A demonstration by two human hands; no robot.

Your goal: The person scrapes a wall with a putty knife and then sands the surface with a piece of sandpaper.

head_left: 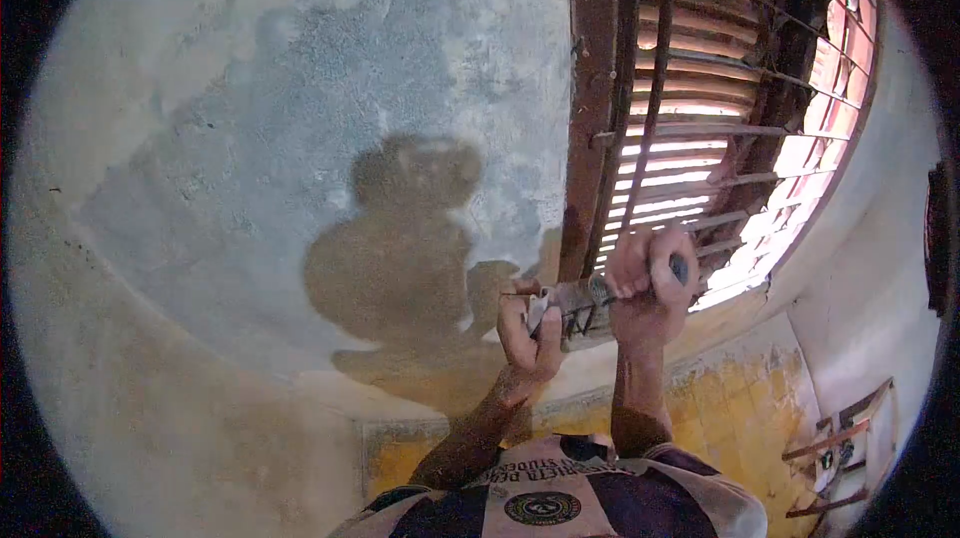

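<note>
A hand tool with a flat grey blade (580,310) runs between my two hands in front of the wall. My right hand (650,283) is wrapped round its handle, whose dark rounded end (679,268) sticks out past the fingers. Dark markings show along the blade. My left hand (530,343) is closed at the far end of the tool, thumb and fingers on either side of a small whitish piece (540,308). I cannot tell whether that piece is part of the tool.
A wall (250,128) with worn blue-grey paint curves across the left, carrying a shadow (400,258) of head and hands. Close by my right hand is a louvred window (690,108) with metal bars. A wooden frame-like object (845,453) stands at the lower right.
</note>
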